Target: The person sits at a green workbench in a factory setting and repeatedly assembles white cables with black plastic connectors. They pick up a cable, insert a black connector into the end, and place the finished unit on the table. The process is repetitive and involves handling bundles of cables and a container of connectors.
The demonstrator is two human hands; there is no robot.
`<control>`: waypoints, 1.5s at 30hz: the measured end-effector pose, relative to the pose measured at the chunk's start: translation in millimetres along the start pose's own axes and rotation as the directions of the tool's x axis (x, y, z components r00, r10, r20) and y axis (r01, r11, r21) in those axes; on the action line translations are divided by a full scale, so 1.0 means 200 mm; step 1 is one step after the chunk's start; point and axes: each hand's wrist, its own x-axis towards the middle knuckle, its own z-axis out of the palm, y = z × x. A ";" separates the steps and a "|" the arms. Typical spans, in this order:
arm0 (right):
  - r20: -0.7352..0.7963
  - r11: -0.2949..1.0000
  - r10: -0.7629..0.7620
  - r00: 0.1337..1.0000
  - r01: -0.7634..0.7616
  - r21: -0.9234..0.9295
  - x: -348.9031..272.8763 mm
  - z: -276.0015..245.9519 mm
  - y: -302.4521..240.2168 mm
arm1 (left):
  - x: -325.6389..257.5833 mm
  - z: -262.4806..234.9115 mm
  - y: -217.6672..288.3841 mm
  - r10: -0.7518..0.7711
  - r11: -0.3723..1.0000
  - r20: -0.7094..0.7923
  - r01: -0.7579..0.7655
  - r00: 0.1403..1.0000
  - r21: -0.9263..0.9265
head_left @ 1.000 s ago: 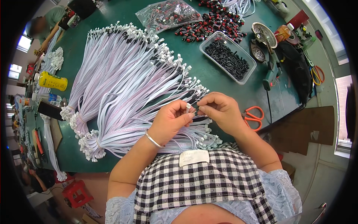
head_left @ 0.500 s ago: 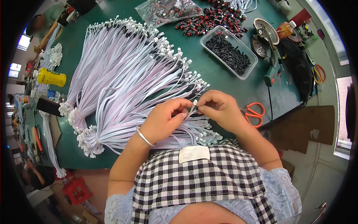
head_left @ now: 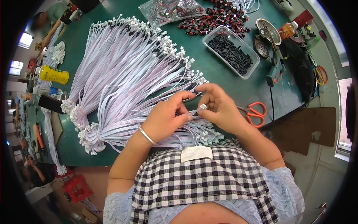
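Fanned bundles of flat white and pale-pink cables with small white plugs at their ends spread over the table. At their near right side, my right hand pinches a small white connector between thumb and fingers. Just left of it, my left hand has its thumb and curled fingers closed around a thin cable near that connector, while its index finger reaches forward. The wires between my fingertips are mostly hidden. Orange-handled scissors lie to the right of my right hand.
Beyond my hands stands a clear tray of short black tubes, with a pile of black-and-red parts and a plastic bag behind. A green corded tool lies at right. A yellow bottle and dark phone sit at left.
My right hand has lowered slightly with the white connector, its index finger lifting away from it. My left index finger has stretched forward. The whole view has shifted slightly.
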 end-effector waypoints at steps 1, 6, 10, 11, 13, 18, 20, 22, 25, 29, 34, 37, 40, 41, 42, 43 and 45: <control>0.004 0.999 -0.014 1.000 0.014 -0.036 0.00 0.00 -0.01 | 0.01 0.00 0.02 0.018 0.998 -0.033 -0.016 0.999 0.054; 0.007 0.960 -0.210 0.978 0.208 -0.188 0.06 0.00 -0.05 | 0.02 -0.01 0.09 0.151 0.966 -0.193 -0.103 0.970 0.239; -0.048 0.921 -0.319 0.947 0.298 -0.251 0.18 -0.03 -0.11 | 0.10 -0.05 0.12 0.350 0.840 -0.316 -0.146 0.882 0.523; -0.068 0.900 -0.364 0.929 0.332 -0.283 0.22 -0.04 -0.12 | 0.14 -0.06 0.12 0.377 0.792 -0.331 -0.116 0.865 0.600; -0.047 0.859 -0.346 0.937 0.297 -0.417 0.30 -0.07 -0.13 | 0.21 -0.08 0.09 0.415 0.742 -0.374 -0.070 0.829 0.667; -0.040 0.525 -0.590 0.806 0.346 -0.778 0.24 -0.12 -0.08 | 0.23 -0.04 -0.06 0.365 0.769 -0.319 -0.090 0.874 0.633; -0.008 0.505 -0.604 0.797 0.375 -0.778 0.12 -0.09 -0.11 | 0.20 -0.05 -0.09 0.401 0.793 -0.332 -0.143 0.854 0.592; 0.179 0.580 -0.429 0.885 0.422 -0.697 0.02 -0.03 -0.12 | 0.13 -0.05 -0.03 0.401 0.817 -0.374 -0.142 0.836 0.558; 0.406 0.371 -0.334 0.851 0.515 -0.773 -0.04 0.09 -0.08 | -0.01 -0.09 0.04 0.367 0.830 -0.317 -0.154 0.875 0.536; 0.484 0.210 -0.281 0.829 0.545 -0.811 -0.08 0.13 -0.03 | -0.21 -0.09 -0.07 0.399 0.751 -0.232 -0.171 0.887 0.638; 0.633 0.535 -0.179 0.754 0.614 -0.580 -0.22 0.12 -0.03 | -0.31 -0.03 -0.20 0.489 0.698 -0.266 -0.190 0.831 0.690; 0.599 0.538 -0.190 0.778 0.593 -0.599 -0.25 0.08 -0.02 | -0.33 -0.05 -0.22 0.488 0.704 -0.257 -0.202 0.834 0.681; 0.531 0.433 -0.176 0.829 0.550 -0.714 -0.27 0.04 -0.03 | -0.42 -0.09 -0.14 0.525 0.667 -0.291 -0.174 0.800 0.724; 0.510 0.401 -0.199 0.837 0.544 -0.737 -0.27 0.03 -0.02 | -0.46 -0.12 -0.10 0.554 0.639 -0.317 -0.149 0.770 0.755; 0.491 0.373 -0.218 0.843 0.537 -0.756 -0.27 0.02 0.00 | -0.51 -0.15 -0.08 0.578 0.612 -0.341 -0.118 0.741 0.782; 0.481 0.383 -0.217 0.850 0.527 -0.759 -0.27 0.02 0.01 | -0.57 -0.20 -0.07 0.575 0.597 -0.373 -0.062 0.728 0.800; 0.462 0.398 -0.214 0.861 0.508 -0.764 -0.27 0.02 0.01 | -0.71 -0.25 -0.08 0.546 0.601 -0.443 0.036 0.711 0.798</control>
